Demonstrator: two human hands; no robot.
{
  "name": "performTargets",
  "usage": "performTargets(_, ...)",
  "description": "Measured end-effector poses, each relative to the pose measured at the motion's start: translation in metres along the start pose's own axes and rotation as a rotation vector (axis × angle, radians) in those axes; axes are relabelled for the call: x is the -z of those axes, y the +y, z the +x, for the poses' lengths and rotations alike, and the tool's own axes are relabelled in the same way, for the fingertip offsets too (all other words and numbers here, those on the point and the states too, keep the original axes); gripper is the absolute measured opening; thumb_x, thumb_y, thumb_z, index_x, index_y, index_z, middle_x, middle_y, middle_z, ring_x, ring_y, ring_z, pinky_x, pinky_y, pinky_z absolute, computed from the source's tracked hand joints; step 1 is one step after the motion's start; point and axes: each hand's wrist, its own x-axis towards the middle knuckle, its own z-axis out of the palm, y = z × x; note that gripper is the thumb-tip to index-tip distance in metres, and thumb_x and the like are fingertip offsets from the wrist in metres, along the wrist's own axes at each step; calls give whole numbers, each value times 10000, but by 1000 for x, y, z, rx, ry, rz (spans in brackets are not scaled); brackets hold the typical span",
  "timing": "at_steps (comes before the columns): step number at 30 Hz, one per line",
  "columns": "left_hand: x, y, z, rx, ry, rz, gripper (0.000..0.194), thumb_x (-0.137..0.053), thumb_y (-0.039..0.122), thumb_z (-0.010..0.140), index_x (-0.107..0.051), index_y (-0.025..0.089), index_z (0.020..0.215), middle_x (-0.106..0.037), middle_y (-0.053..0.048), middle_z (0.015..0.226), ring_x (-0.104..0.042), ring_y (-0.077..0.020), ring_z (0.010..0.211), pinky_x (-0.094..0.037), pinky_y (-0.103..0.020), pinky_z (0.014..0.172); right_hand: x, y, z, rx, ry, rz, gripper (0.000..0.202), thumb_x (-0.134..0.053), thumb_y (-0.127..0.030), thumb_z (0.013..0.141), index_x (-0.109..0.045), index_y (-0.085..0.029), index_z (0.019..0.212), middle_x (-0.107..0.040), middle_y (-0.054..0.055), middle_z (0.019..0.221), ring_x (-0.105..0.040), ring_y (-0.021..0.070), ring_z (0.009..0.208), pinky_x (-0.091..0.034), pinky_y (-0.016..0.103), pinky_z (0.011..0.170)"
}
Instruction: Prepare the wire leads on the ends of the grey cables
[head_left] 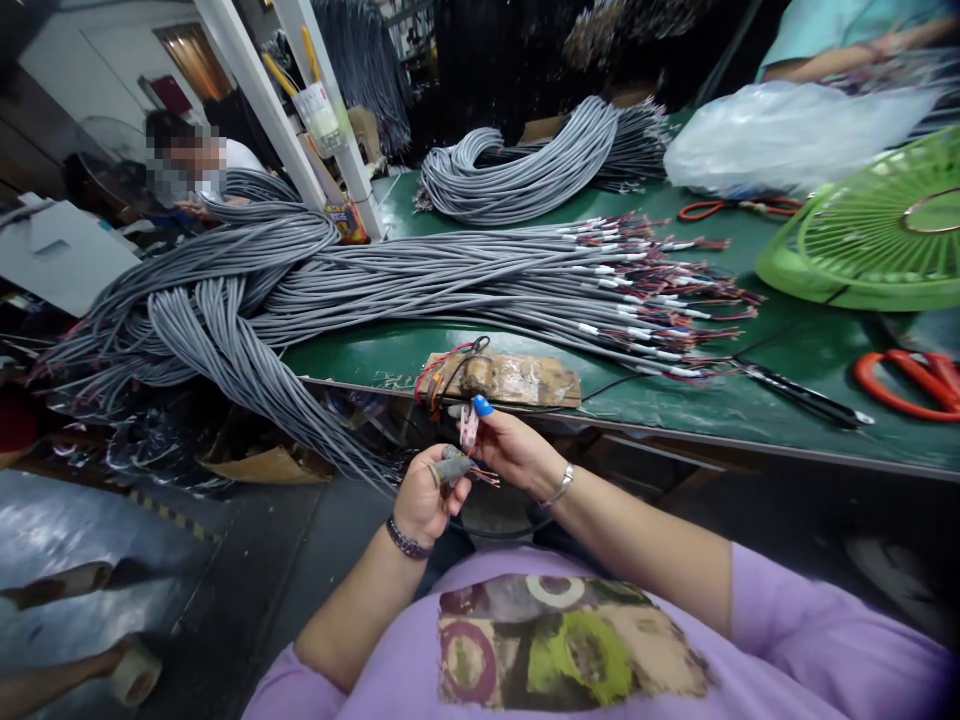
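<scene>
My left hand (426, 497), with grey covers on its fingertips, pinches the end of a grey cable from which thin coloured wires (486, 478) fan out. Close beside it, my right hand (519, 455) has a blue cover on the thumb and grips a small pale pink piece (469, 428), whose exact kind I cannot make out. Both hands are just off the front edge of the green table (360, 362). Right behind them lies a worn wooden block (525, 380) with red and black leads at its left end.
Grey cables (420, 275) with stripped, multicoloured ends spread across the table, with another coil (525, 175) behind. To the right are black-handled tweezers (810, 395), orange-handled scissors (911, 380), a green fan (877, 230) and a plastic bag (795, 140). Other people sit at far left and far right.
</scene>
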Motion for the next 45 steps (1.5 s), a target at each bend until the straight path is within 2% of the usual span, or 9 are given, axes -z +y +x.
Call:
performTargets(5, -2, -6, 4, 19, -16, 7, 282, -708, 372, 615, -516, 167, 636, -506, 47, 406, -349, -37, 282, -165, -156, 306, -3, 1, 1, 11, 36, 4, 362, -700, -510, 705, -621, -159, 674, -557, -10, 579, -456, 92, 526, -390, 229, 548)
performTargets(13, 0, -8, -9, -18, 34, 16, 316, -717, 400, 618, -496, 175, 630, -511, 48, 410, -352, -39, 279, -175, -154, 311, 5, -2, -13, -106, -74, -38, 479, -461, -625, 826, -606, -170, 779, -611, 36, 685, -543, 123, 592, -440, 236, 565)
performTargets(18, -7, -10, -23, -40, 68, -3, 332, -720, 412, 624, -491, 173, 618, -530, 37, 421, -360, -41, 278, -179, -159, 304, 4, -7, -17, -139, -115, -38, 423, -486, -572, 835, -620, -171, 811, -630, 47, 742, -555, 122, 613, -470, 242, 586)
performTargets(23, -16, -13, -26, -101, 136, -75, 315, -709, 403, 651, -489, 178, 642, -537, 39, 437, -381, -46, 296, -216, -157, 308, -2, -7, -14, -10, -36, -101, 188, -666, -348, 756, -625, -166, 767, -589, 2, 671, -524, 91, 581, -458, 205, 557)
performTargets(25, -16, -14, -24, -113, 159, -103, 297, -697, 395, 669, -495, 178, 657, -538, 41, 445, -387, -45, 307, -228, -153, 314, 0, -4, -13, 32, -29, -131, 219, -669, -377, 750, -617, -164, 746, -582, -2, 667, -518, 90, 578, -448, 205, 546)
performTargets(30, -14, -13, -18, -96, 175, -157, 270, -701, 353, 652, -493, 181, 659, -514, 54, 436, -384, -44, 316, -241, -150, 316, 6, 5, -11, 199, -11, -256, 399, -605, -565, 762, -629, -166, 758, -613, 13, 689, -521, 104, 607, -443, 229, 586)
performTargets(36, -15, -10, -12, -73, 177, -167, 298, -721, 357, 613, -482, 183, 654, -498, 64, 442, -396, -42, 330, -242, -143, 316, 3, 6, -5, 1, -50, -45, 387, -642, -539, 754, -653, -158, 815, -633, 26, 662, -525, 108, 549, -421, 228, 517)
performTargets(41, -16, -13, -8, -51, 190, -155, 293, -702, 356, 623, -470, 182, 658, -510, 59, 433, -379, -37, 311, -231, -137, 310, 2, 7, -1, 20, -38, 48, 320, -662, -458, 776, -671, -145, 838, -652, 25, 654, -539, 100, 529, -411, 211, 481)
performTargets(45, -16, -16, -8, -52, 187, -147, 267, -689, 352, 641, -489, 180, 682, -519, 52, 435, -388, -44, 307, -227, -137, 304, 2, 8, -3, 5, -54, 65, 335, -634, -484, 792, -663, -151, 795, -651, 24, 665, -539, 94, 528, -428, 209, 489)
